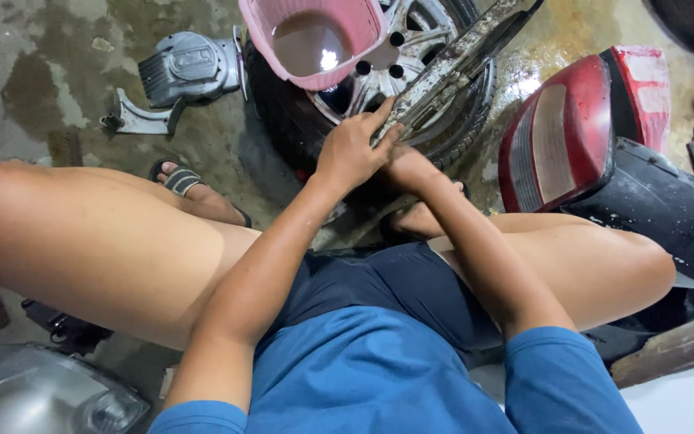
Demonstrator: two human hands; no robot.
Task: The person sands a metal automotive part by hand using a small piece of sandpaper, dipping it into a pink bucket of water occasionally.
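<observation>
Grimy metal strip (451,68) (stiff, likely slippery) rests across a tyre (299,120); your left hand (351,153) and right hand (407,169) clamp its lower end together.

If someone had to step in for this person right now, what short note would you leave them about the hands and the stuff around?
Left hand: gripping the near end of a long, muddy trim strip.
Right hand: beside the left, under that end; its grip is hidden.
The strip lies across a car wheel lying flat on the wet floor.
A pink basket holding murky water sits on the wheel.
Red tail light lies to the right.
Done: not clear; strip looks dirty.
</observation>
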